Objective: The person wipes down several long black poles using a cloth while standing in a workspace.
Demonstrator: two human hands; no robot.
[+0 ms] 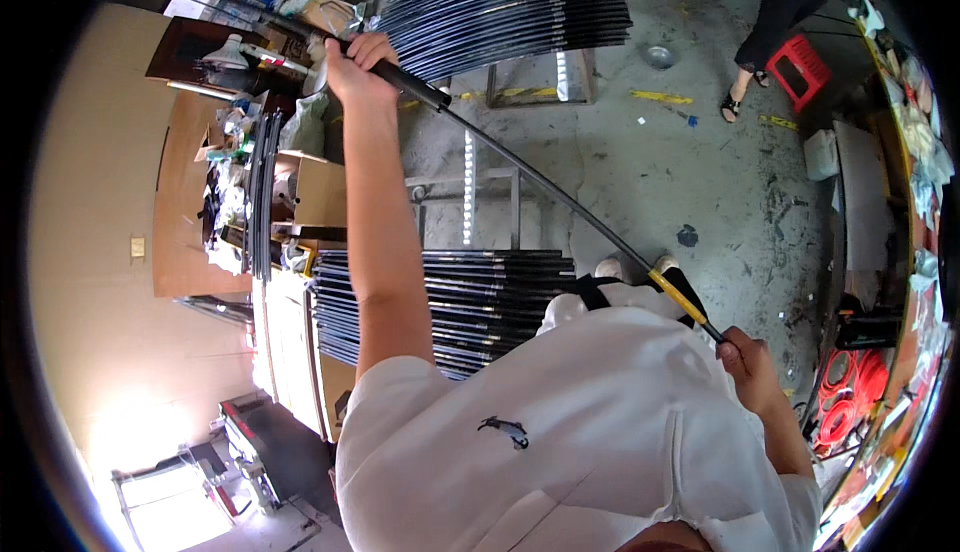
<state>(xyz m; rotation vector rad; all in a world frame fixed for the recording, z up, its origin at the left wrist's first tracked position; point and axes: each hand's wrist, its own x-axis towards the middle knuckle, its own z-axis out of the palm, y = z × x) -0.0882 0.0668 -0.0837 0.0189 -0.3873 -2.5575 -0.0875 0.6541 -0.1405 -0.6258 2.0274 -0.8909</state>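
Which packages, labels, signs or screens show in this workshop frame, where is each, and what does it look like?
Open brown cardboard box: on the cluttered bench at left, beside the raised left forearm; square, plain flaps.
Yellow band label: wrapped round the long thin black rod, just above the right hand; narrow, yellow.
White rectangular container: on the concrete floor at right; boxy, plain white.
No signs or screens are visible.

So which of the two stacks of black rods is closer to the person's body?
The lower stack of rods, beside the raised left arm; the other stack lies farther off.
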